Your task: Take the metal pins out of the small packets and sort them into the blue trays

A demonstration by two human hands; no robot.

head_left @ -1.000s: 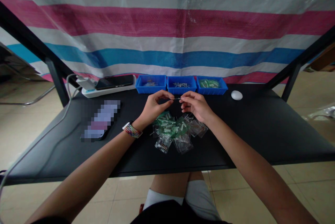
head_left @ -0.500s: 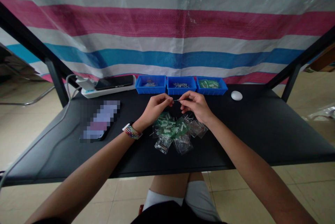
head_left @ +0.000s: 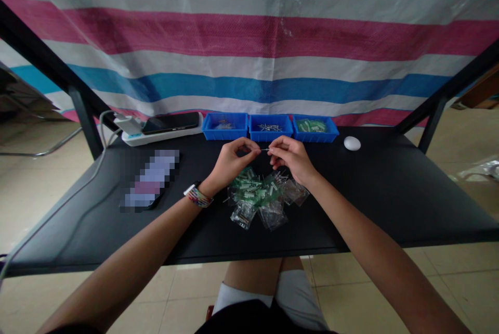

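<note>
My left hand and my right hand meet above the black table, each pinching one end of a thin metal pin held level between them. Beneath the hands lies a heap of small clear bags with green and metal parts inside. A beaded band sits on my left wrist. Three blue bins stand in a row just beyond the hands; the right one holds green parts.
A white power strip with a dark phone on it lies at the back left, its cable running off the table's left edge. A second phone lies left of my arm. A white oval object rests right of the bins. Striped tarp hangs behind.
Both hands have stayed pinched on the thin pin; the left fingers closed in a little toward the right hand. Nothing else moved.
</note>
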